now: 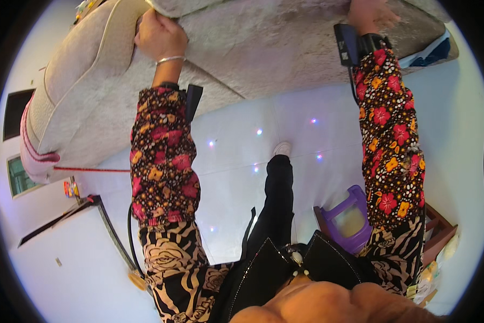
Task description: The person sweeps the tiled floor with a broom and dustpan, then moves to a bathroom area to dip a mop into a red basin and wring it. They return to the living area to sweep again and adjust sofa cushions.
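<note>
A long sofa in beige plush fabric spans the upper part of the view. My left hand, with a silver bangle on its wrist, is closed on the piped edge of the beige sofa cover near the armrest. Farther right, my right hand is blurred over the seat at the picture's top rim; whether it grips the fabric is unclear. Both forearms wear floral sleeves and dark wrist-mounted devices. Beyond my right hand, blue fabric lies at the sofa's right end.
A purple plastic stool stands on the pale tiled floor beside brown wooden furniture. Pink fabric hangs at the sofa's left end. A white surface with a dark edge is at lower left. Small lights reflect off the floor.
</note>
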`<state>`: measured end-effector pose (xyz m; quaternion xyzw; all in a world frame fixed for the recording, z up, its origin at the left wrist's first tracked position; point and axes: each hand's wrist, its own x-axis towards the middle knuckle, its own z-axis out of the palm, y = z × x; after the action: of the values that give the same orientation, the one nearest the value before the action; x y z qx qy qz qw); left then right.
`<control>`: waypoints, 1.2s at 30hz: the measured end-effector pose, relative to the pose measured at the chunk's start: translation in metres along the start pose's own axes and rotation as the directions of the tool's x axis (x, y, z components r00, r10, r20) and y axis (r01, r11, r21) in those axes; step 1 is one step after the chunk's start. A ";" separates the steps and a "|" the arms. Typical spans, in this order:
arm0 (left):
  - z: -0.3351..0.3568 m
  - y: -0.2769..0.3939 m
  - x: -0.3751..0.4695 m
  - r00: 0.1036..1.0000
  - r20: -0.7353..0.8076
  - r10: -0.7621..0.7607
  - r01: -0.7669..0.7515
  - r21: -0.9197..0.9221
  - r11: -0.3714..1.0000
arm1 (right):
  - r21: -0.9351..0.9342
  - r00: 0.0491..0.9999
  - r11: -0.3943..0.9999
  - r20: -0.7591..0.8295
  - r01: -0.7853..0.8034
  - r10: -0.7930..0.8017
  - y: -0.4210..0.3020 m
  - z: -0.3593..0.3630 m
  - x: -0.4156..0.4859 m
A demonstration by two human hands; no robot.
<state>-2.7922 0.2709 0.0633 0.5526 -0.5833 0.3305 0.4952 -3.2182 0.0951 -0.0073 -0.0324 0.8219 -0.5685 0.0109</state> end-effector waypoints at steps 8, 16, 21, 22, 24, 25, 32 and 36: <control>0.008 0.000 0.002 0.997 0.072 0.042 -0.045 0.041 0.998 | 0.030 0.998 0.998 0.032 0.056 -0.057 -0.012 -0.008 -0.006; -0.028 0.008 0.020 0.991 0.046 -0.128 0.126 0.056 0.991 | 0.293 0.989 0.945 -0.020 0.146 -0.147 -0.074 -0.106 -0.068; -0.045 0.031 0.044 0.986 0.148 -0.080 0.069 0.079 0.995 | 0.318 0.986 0.940 0.072 0.122 -0.152 -0.109 -0.145 -0.069; -0.048 0.034 0.046 0.983 0.135 -0.127 0.116 0.086 0.990 | 0.317 0.984 0.942 0.100 0.111 -0.149 -0.112 -0.149 -0.068; -0.048 0.036 0.050 0.977 0.157 -0.143 0.131 0.084 0.988 | 0.322 0.980 0.935 0.084 0.145 -0.181 -0.113 -0.148 -0.066; -0.048 0.036 0.049 0.973 0.170 -0.158 0.144 0.093 0.985 | 0.336 0.976 0.928 0.079 0.164 -0.201 -0.112 -0.146 -0.065; -0.050 0.019 0.021 0.890 0.368 -0.269 0.239 0.127 0.963 | 0.327 0.931 0.909 0.166 0.258 -0.324 -0.073 -0.141 -0.061; -0.051 0.016 -0.005 0.729 0.482 -0.486 0.534 0.044 0.844 | 0.353 0.809 0.867 0.352 0.352 -0.472 -0.040 -0.169 -0.035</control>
<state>-2.7978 0.3229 0.0759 0.7301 -0.5272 0.0069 0.4347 -3.1910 0.2412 0.0896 -0.3331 0.6864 -0.6427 0.0699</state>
